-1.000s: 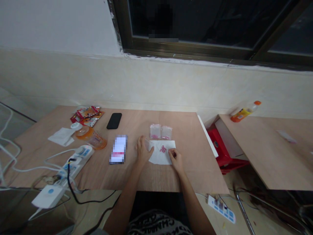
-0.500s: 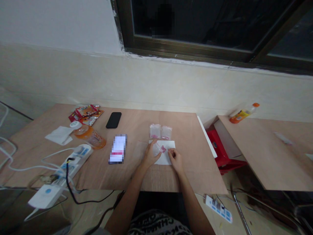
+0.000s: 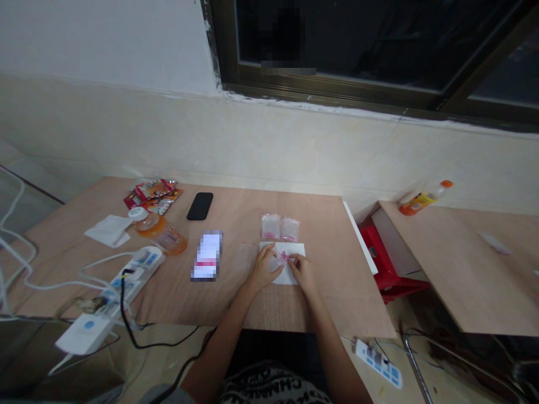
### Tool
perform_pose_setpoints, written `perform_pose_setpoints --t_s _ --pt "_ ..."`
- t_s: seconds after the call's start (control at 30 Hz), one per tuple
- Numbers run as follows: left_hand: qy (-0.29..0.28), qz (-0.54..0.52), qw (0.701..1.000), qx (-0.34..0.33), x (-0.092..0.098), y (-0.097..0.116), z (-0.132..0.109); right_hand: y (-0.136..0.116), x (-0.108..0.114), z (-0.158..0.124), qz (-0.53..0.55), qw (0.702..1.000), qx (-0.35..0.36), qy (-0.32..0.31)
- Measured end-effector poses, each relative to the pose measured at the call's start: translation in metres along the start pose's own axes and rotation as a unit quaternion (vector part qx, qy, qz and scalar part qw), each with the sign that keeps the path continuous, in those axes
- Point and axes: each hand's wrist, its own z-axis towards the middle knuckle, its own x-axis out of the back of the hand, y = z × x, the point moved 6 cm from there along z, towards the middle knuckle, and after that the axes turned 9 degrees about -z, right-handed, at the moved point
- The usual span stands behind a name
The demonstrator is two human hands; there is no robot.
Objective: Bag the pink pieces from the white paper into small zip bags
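Over a white sheet of paper, my left hand is closed with thumb and fingers around a small clear zip bag that has a pinkish-red edge. Small pink pieces lie in a loose cluster on the paper, at the bag's right side. My right hand has its fingertips pinched together at the right edge of that cluster; whatever is between them is too small to make out. Just beyond the paper, two clear zip bags with pink pieces at their bottoms lie side by side.
Left of my hands are a lit phone, a dark phone, an orange drink bottle, snack packets, tissue and a corded power strip. A red stool stands between this table and another.
My right hand has moved slightly left, bringing its fingertips against the pink pieces. My left hand keeps its hold on the bag. The whole view has shifted a little.
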Motion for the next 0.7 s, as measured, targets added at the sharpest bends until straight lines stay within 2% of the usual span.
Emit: perform_pose_setpoints --t_s 0.23,0.37,0.5,0.7 --pt "-0.005 0.007 1.000 0.003 -0.001 -0.001 -0.001 -0.005 0.003 0.000 -0.023 1.000 0.006 0.002" --pt "-0.003 0.010 1.000 -0.005 -0.001 -0.002 -0.002 -0.009 0.008 -0.001 0.068 0.997 -0.017 0.018" --pt "-0.004 0.015 1.000 -0.024 -0.003 -0.002 -0.003 -0.021 0.011 -0.001 0.194 0.980 -0.020 0.028" --pt "0.004 0.017 0.998 -0.055 -0.004 -0.004 -0.004 -0.035 0.007 0.000 0.216 0.976 0.002 0.006"
